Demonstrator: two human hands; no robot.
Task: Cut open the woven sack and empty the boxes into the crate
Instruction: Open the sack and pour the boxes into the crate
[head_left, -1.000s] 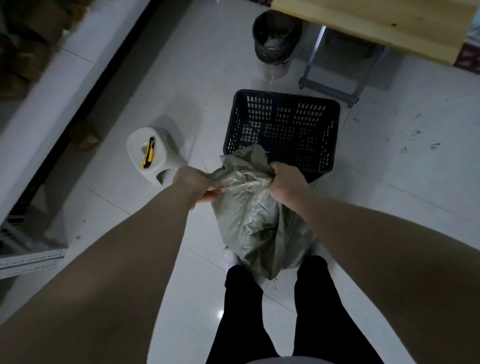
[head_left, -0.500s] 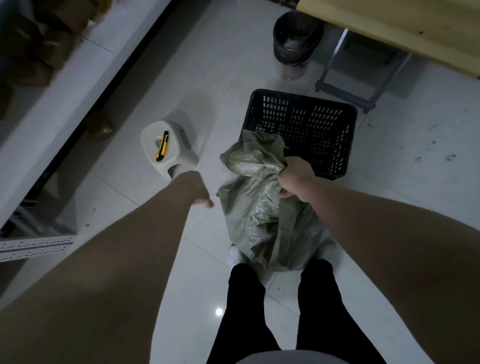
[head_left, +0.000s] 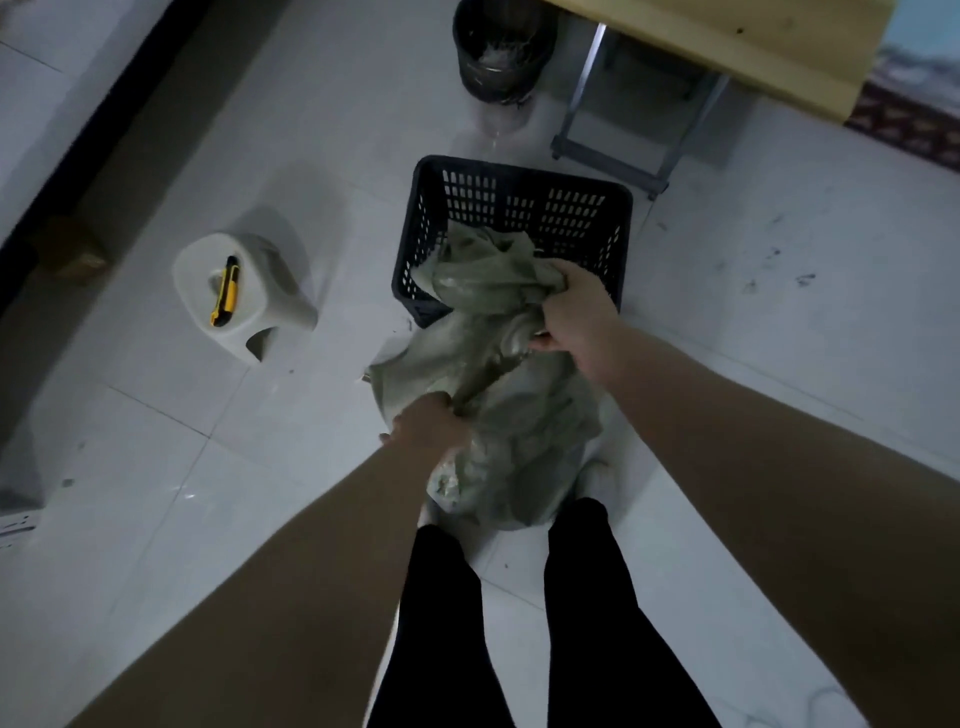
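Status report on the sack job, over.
Right hand grips sack near its top, left hand grips lower down. Sack top draped over crate rim, contents unseen. Knife lies aside on stool.

Head-worn camera looks steeply down, close over both arms, at the floor (head_left: 779, 312).

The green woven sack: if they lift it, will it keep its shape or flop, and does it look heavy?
Probably floppy: the sack bunches into folds where the right hand and left hand grip it, and its top droops over the crate rim. It likely has some weight, since its lower part bulges on the floor. Contents are hidden.
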